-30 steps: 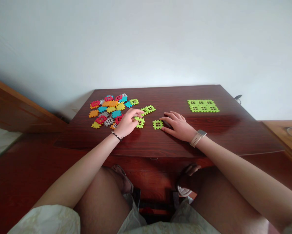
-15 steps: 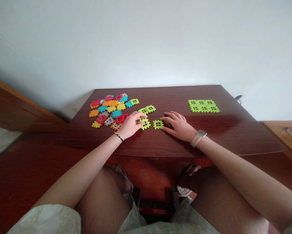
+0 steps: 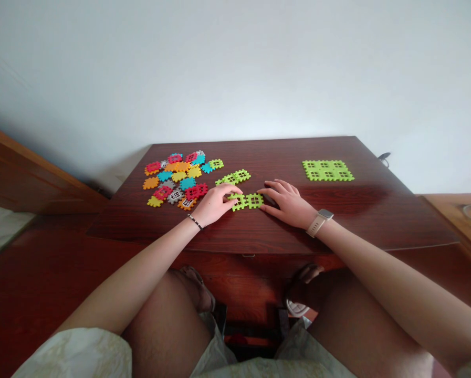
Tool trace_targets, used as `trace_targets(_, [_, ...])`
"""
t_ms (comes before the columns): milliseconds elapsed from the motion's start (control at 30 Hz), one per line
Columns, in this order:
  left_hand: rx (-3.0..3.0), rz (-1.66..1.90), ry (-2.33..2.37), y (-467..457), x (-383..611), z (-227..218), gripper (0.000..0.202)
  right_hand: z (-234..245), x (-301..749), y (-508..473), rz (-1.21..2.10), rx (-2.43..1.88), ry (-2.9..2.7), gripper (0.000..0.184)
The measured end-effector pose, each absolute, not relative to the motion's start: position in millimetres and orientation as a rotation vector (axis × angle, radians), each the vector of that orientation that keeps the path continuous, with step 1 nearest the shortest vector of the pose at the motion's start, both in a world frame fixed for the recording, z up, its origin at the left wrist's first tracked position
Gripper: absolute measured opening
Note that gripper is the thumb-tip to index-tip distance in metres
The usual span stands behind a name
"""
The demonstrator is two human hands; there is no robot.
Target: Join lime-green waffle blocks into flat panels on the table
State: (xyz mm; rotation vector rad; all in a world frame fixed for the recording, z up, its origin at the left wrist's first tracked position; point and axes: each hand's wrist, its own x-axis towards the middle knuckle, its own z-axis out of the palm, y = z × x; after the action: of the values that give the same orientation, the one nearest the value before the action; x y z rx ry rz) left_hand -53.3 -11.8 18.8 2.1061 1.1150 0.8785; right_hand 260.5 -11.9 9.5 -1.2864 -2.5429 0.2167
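Okay, the big change here: the two green tiles under your hands have closed up into a pair (image 3: 246, 201), edge to edge with their notches meeting, where there was a gap between them a moment ago. Your left grip (image 3: 215, 203) did the moving and now sits at the pair's left end, fingers curled loosely over the tile on that side. It doesn't look like a tight pinch, but your thumb is hidden, so I can't tell if you're actually holding the tile or just resting on it. Your right grip (image 3: 288, 205) hasn't really gone anywhere: it's open and relaxed, fingers fanned out, right at the pair's other end, with the thumb and fingertips just about at the tile's edge. So the pair is sitting flat on the bench (image 3: 282, 152) between your two hands, not lifted at all. Using the pair as the reference point, another green strip (image 3: 233, 177) of joined tiles lies just beyond it, a single green tile (image 3: 216, 164) sits further out to the left, and the mixed pile (image 3: 175, 181) of red, orange, blue, yellow and grey tiles is further left again. Way off to the right of the pair there's a bigger green slab (image 3: 328, 170) of joined tiles, well apart from everything else.
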Motion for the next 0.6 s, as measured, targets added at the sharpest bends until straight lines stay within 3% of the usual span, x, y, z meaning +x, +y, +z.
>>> trace_targets(600, [2.354,0.754,1.048,-12.3,-54.3,21.9,0.022,11.6,258.7,-13.3,0.23,-1.303,-2.542,0.058])
